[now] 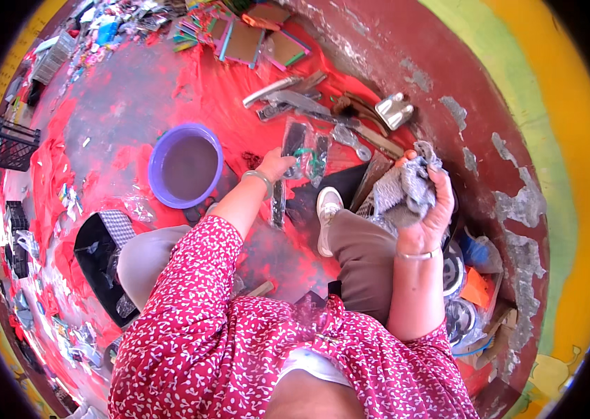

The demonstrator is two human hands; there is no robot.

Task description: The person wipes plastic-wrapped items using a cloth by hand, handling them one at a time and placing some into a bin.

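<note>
In my right hand (438, 209), raised at the right, a crumpled grey cloth (406, 187) is gripped between the fingers. My left hand (276, 165) reaches forward over the floor, its fingers closed on the edge of a dark packet (295, 141) in see-through plastic with a green part. The exact contents of the packet cannot be made out. To the left of that hand stands a purple basin (152, 170) holding murky grey water. Beyond the packet lie long-handled tools (302, 103) and a metal spoon-shaped piece (350, 142).
Small boards with coloured edges (242, 43) lie at the far side. A shiny metal object (394, 110) sits by the peeling red wall (473, 112). Black crates (13, 145) stand at the left, a black container (92, 255) by my left knee. Wrapped goods (478, 286) crowd my right side.
</note>
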